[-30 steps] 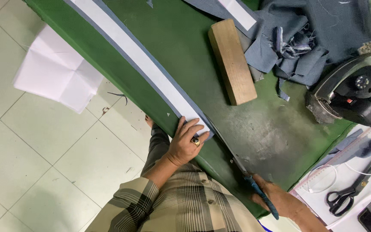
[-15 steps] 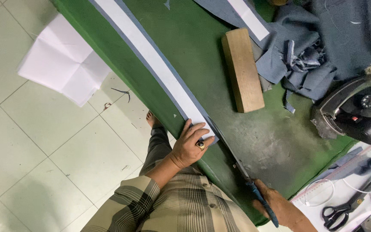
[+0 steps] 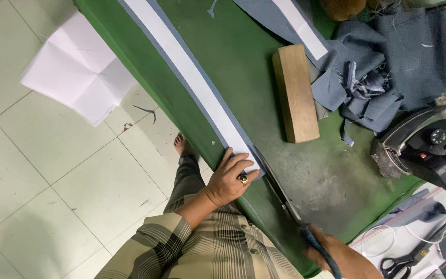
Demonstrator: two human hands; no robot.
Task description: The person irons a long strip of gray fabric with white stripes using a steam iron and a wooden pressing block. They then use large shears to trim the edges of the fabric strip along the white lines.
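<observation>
Fabric strip (image 3: 192,85) pinned flat at its near end, scissors (image 3: 285,201) at that end

The long white-and-blue strip runs diagonally along the edge of the green surface (image 3: 243,67), its long axis stretching up and away from the person. The left hand (image 3: 231,178) presses down on the near end, fingers spread flat, gripping nothing. The right hand (image 3: 341,256) is clamped round the blue scissor handles, blades pointing up along the strip's line, tips just beside the left hand's fingers
</observation>
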